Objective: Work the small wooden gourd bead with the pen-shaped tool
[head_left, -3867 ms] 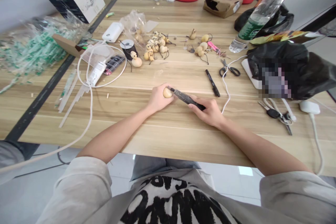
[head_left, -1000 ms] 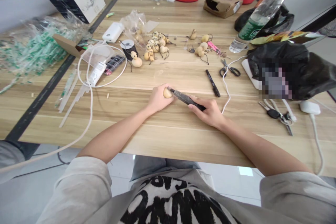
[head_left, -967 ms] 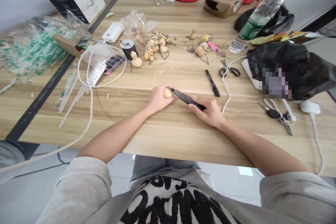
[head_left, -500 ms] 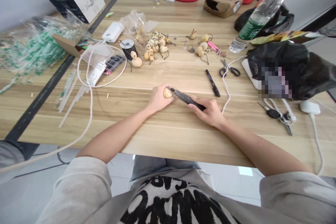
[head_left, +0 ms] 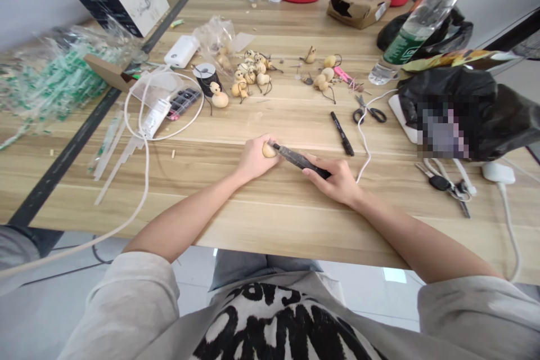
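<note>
My left hand is closed around a small pale-yellow gourd, whose rounded side shows at the thumb and fingers. In my right hand is a slim black hand tool, gripped along its rear end. Its narrow tip points left and meets the gourd, or lies just over it; I cannot tell how deep it goes. Beyond my hands, a gourd with a drawn face sits by a spool of black cord. Several more corded gourds are heaped beside it.
To the right lie a black marker, scissors, a white cable and keys. A water bottle leans behind them. At left are a looped white cable, glue sticks and bagged green-white packets.
The black tool's tip has shifted very slightly on the gourd. Both hands stay in nearly the same place.
</note>
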Demonstrator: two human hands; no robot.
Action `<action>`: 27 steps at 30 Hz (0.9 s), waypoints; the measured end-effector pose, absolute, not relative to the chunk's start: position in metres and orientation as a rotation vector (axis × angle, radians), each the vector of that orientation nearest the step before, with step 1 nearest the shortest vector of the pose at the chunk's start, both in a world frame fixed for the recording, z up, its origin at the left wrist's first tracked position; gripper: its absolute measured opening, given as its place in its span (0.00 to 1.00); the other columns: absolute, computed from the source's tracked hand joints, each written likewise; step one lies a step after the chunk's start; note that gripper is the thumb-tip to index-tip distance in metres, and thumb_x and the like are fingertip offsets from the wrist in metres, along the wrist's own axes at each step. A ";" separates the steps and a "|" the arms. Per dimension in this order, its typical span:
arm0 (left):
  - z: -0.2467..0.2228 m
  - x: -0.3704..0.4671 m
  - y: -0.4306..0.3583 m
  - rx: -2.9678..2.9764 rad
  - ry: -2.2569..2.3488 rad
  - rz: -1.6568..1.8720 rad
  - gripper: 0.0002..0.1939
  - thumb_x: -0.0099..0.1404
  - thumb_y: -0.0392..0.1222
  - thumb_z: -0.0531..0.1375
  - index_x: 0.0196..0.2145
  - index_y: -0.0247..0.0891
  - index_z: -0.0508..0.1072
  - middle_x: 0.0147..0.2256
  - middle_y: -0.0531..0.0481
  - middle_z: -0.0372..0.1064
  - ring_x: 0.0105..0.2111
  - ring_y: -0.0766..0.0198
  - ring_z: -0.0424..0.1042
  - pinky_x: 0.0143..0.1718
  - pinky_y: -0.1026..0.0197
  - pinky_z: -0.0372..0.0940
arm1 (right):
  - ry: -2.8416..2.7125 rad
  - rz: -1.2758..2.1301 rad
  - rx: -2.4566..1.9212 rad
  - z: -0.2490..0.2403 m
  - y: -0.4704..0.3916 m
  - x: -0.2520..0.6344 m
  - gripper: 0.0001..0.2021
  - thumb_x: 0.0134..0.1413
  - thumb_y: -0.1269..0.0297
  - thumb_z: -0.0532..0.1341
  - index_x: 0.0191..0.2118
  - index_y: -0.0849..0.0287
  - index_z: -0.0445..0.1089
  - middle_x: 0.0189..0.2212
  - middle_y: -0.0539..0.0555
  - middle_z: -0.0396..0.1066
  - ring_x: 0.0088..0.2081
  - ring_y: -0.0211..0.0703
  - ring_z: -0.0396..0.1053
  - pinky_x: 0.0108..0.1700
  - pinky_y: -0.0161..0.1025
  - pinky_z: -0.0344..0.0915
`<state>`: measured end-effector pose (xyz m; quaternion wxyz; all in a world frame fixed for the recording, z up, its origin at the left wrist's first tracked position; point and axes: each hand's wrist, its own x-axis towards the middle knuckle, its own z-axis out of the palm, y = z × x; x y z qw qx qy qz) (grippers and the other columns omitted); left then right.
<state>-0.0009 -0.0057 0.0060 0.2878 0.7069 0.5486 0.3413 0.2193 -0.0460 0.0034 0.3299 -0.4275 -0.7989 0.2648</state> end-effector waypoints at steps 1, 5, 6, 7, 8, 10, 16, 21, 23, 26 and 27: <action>0.006 -0.001 -0.006 1.887 1.467 0.913 0.09 0.49 0.42 0.62 0.29 0.36 0.71 0.27 0.53 0.71 0.28 0.66 0.68 0.33 0.65 0.61 | -2.087 0.690 -1.124 0.003 -0.046 0.219 0.20 0.59 0.59 0.57 0.54 0.59 0.70 0.41 0.55 0.78 0.39 0.48 0.75 0.43 0.40 0.71; 0.005 -0.001 -0.006 1.877 1.451 0.918 0.09 0.49 0.42 0.62 0.28 0.36 0.71 0.26 0.53 0.71 0.28 0.67 0.68 0.32 0.65 0.61 | -2.091 0.704 -1.095 0.004 -0.046 0.219 0.19 0.59 0.59 0.57 0.53 0.60 0.72 0.43 0.56 0.77 0.41 0.49 0.76 0.44 0.40 0.71; 0.005 -0.001 -0.006 1.876 1.437 0.919 0.08 0.49 0.41 0.62 0.28 0.36 0.71 0.27 0.53 0.71 0.28 0.67 0.68 0.32 0.65 0.60 | -2.096 0.709 -1.080 0.004 -0.046 0.219 0.19 0.59 0.59 0.57 0.52 0.60 0.72 0.44 0.56 0.77 0.42 0.49 0.75 0.45 0.40 0.71; 0.005 -0.001 -0.006 1.875 1.428 0.922 0.08 0.48 0.40 0.62 0.28 0.36 0.71 0.27 0.53 0.71 0.28 0.67 0.68 0.32 0.65 0.60 | -2.098 0.710 -1.074 0.004 -0.046 0.219 0.18 0.59 0.59 0.57 0.52 0.60 0.73 0.45 0.56 0.76 0.43 0.49 0.75 0.46 0.40 0.71; 0.005 -0.001 -0.006 1.874 1.428 0.924 0.08 0.48 0.40 0.62 0.29 0.36 0.71 0.27 0.53 0.71 0.28 0.67 0.68 0.32 0.66 0.61 | -2.094 0.706 -1.079 0.004 -0.046 0.219 0.18 0.59 0.59 0.57 0.52 0.60 0.73 0.45 0.56 0.76 0.43 0.49 0.75 0.45 0.40 0.71; 0.005 -0.001 -0.006 1.872 1.451 0.928 0.09 0.49 0.42 0.62 0.29 0.35 0.71 0.27 0.53 0.71 0.28 0.67 0.68 0.33 0.65 0.61 | -2.082 0.694 -1.101 0.004 -0.046 0.219 0.19 0.59 0.60 0.57 0.53 0.61 0.72 0.44 0.56 0.77 0.41 0.49 0.76 0.44 0.40 0.71; 0.005 -0.001 -0.006 1.880 1.440 0.923 0.09 0.49 0.41 0.62 0.28 0.35 0.71 0.27 0.53 0.72 0.27 0.67 0.67 0.32 0.66 0.61 | -2.094 0.688 -1.068 0.003 -0.045 0.219 0.19 0.59 0.60 0.57 0.53 0.60 0.72 0.45 0.56 0.76 0.42 0.49 0.76 0.44 0.40 0.71; 0.005 -0.001 -0.005 1.881 1.462 0.920 0.09 0.49 0.42 0.62 0.29 0.35 0.72 0.27 0.53 0.71 0.27 0.67 0.67 0.32 0.66 0.61 | -2.092 0.674 -1.094 0.003 -0.045 0.219 0.19 0.59 0.60 0.57 0.53 0.62 0.72 0.40 0.57 0.78 0.38 0.48 0.76 0.42 0.39 0.71; 0.005 -0.001 -0.005 1.883 1.448 0.927 0.09 0.49 0.41 0.62 0.29 0.35 0.72 0.27 0.53 0.71 0.28 0.67 0.67 0.33 0.66 0.61 | -2.101 0.677 -1.068 0.003 -0.045 0.220 0.19 0.59 0.60 0.57 0.53 0.61 0.72 0.40 0.57 0.78 0.39 0.48 0.76 0.42 0.39 0.71; 0.005 -0.001 -0.005 1.878 1.468 0.926 0.09 0.49 0.42 0.62 0.29 0.35 0.72 0.26 0.54 0.70 0.27 0.67 0.67 0.32 0.66 0.60 | -2.085 0.664 -1.090 0.003 -0.045 0.220 0.19 0.59 0.60 0.57 0.53 0.61 0.72 0.39 0.56 0.78 0.37 0.48 0.76 0.40 0.39 0.71; 0.005 -0.001 -0.005 1.878 1.472 0.924 0.09 0.49 0.42 0.62 0.29 0.35 0.72 0.26 0.53 0.70 0.27 0.67 0.67 0.32 0.66 0.60 | -2.083 0.665 -1.091 0.003 -0.045 0.220 0.19 0.59 0.60 0.57 0.52 0.61 0.72 0.39 0.57 0.78 0.36 0.48 0.76 0.40 0.39 0.71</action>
